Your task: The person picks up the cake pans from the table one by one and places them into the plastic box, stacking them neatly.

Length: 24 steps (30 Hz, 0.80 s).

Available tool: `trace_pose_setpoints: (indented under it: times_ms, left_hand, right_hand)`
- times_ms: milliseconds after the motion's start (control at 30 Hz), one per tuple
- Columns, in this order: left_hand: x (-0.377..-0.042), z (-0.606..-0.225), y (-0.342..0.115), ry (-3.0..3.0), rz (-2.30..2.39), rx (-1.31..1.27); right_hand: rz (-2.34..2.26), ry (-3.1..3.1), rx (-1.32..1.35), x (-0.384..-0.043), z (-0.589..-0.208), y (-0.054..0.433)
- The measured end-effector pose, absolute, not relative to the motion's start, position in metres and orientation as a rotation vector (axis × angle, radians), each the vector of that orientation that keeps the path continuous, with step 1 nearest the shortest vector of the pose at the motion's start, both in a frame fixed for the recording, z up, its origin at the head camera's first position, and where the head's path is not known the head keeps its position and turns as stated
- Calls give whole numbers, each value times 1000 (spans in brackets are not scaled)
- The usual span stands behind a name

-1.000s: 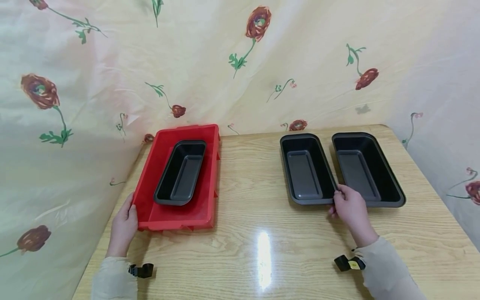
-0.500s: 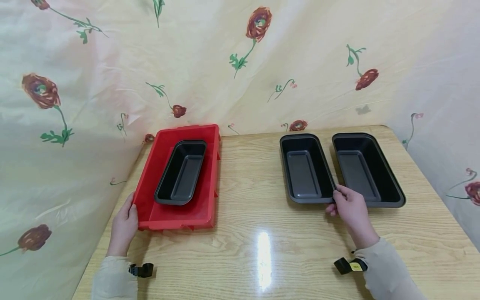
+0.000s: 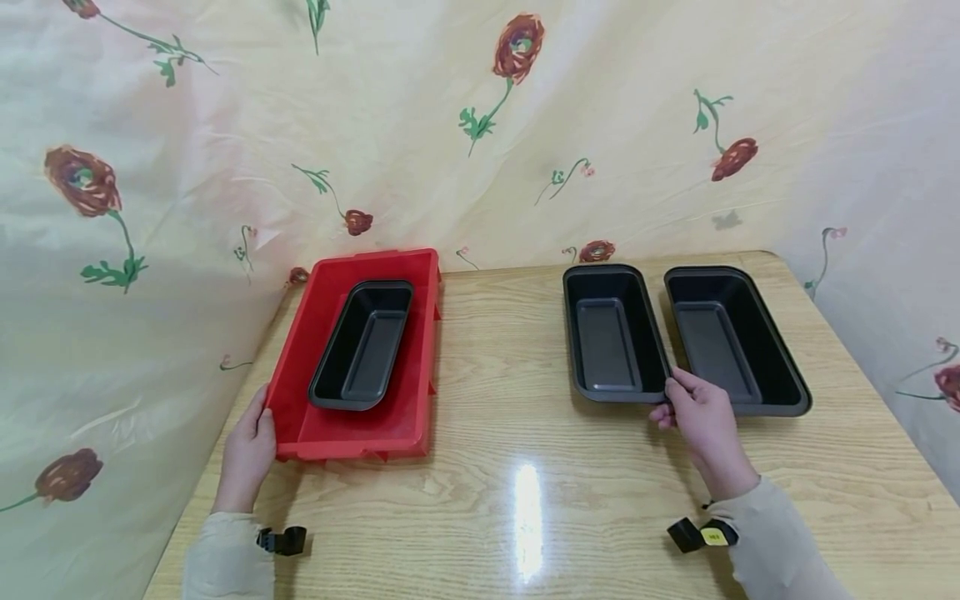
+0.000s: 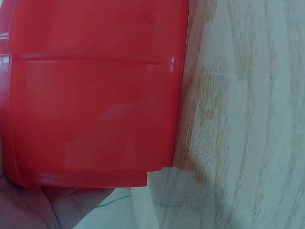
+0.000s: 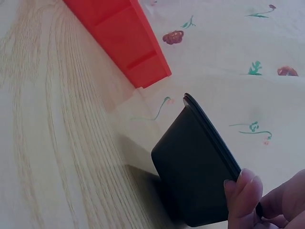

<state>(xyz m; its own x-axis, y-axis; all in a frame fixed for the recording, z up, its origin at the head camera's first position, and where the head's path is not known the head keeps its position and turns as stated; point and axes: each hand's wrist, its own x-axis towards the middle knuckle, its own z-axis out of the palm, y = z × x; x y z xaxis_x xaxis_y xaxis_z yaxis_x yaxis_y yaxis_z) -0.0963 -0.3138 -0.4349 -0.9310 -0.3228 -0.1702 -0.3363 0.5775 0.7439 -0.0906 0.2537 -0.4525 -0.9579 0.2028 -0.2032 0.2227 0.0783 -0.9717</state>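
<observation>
Right grip pinches near right corner of middle black pan. Since second ago, pan's near end sits slightly higher in head view, fingertips with it. Pan over far part of counter, between red tray and right black pan; base contact, cannot tell. Left grip holds tray's near left corner, unmoved; third black pan inside tray, likewise.

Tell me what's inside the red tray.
A black loaf pan, open side up, with nothing visible inside it. The pan covers part of the floor of the red tray; anything directly beneath is hidden.
</observation>
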Motion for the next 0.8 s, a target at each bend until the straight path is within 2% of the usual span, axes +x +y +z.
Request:
trace_pose_setpoints:
  times_ms: [800]
  left_hand:
    - [-96, -435, -315, 2789, 1335, -555]
  right_hand:
    - [-2142, 2378, 271, -96, -421, 226]
